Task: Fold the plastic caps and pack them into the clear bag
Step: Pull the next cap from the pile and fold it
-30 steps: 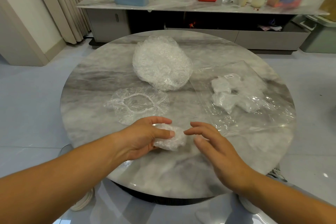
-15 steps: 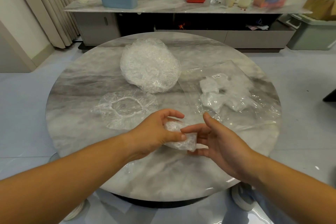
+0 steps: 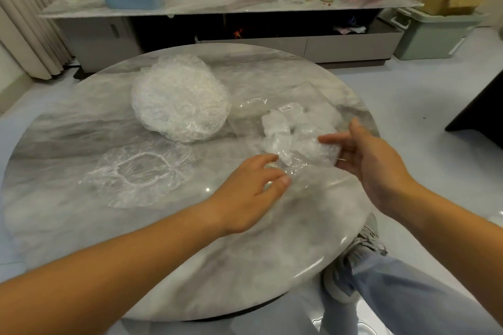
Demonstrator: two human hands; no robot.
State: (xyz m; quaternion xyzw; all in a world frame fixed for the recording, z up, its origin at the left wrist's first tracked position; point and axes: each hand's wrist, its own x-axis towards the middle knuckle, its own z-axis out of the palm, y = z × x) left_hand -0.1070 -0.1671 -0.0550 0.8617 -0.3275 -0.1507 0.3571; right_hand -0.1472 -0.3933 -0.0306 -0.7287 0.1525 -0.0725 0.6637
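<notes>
Fingers [image 3: 268,159] of left hand [image 3: 245,190] pinch cap [image 3: 285,161], which has moved forward and right to bag [image 3: 288,100] mouth. Right hand [image 3: 375,163] fingers, spread, touch bag just right. We judge insertion next; unfolded caps [image 3: 179,98] wait left.

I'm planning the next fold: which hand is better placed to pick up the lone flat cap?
Probably left. The flat cap lies on the left of the table, nearer the left hand; the right hand is farther off, open beside the clear bag.
</notes>
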